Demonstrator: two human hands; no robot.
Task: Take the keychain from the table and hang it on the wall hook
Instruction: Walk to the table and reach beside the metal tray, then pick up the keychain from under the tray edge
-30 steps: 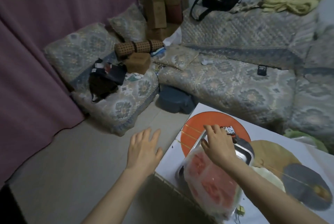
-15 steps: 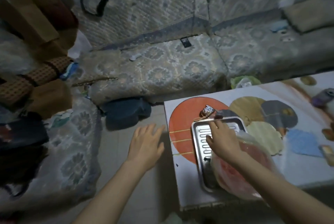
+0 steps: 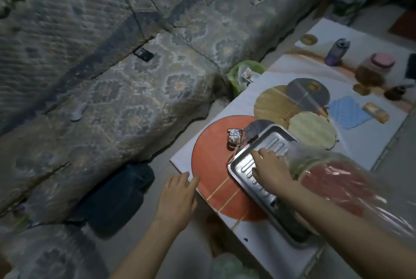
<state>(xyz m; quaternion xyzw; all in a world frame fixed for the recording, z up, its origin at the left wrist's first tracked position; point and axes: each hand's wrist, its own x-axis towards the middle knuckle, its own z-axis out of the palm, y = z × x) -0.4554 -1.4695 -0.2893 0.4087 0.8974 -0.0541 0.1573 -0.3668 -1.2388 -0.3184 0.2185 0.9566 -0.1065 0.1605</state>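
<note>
Keychain: the keychain [image 3: 234,138] lies flat on the desk [image 3: 369,141], on the printed orange circle close to the desk's near-left corner, just beside the far-left corner of the metal tray [image 3: 252,166]. Nothing holds it; a thin cord loop trails from it toward the tray's rim.

Why it lies so: it looks loosely dropped there, and the tray crowds it, so any reach has to come past or over the tray.

Right hand: the right hand [image 3: 271,169] hangs palm down above the tray floor, forearm coming in from the lower right, fingers [image 3: 258,155] spread loosely and closed on nothing, tips aimed at the keychain but short of it.

Left hand: the left hand [image 3: 177,197] is flat and open, empty, fingertips at the desk's left edge near the corner, likely steadying; whether it touches cannot be told.

Plastic bag: a clear bag [image 3: 351,191] with red contents sits over the tray's right part, beside the right forearm.

Wall hook: not in view.

Stage: judged as the reach, pickup not yet made.
</note>
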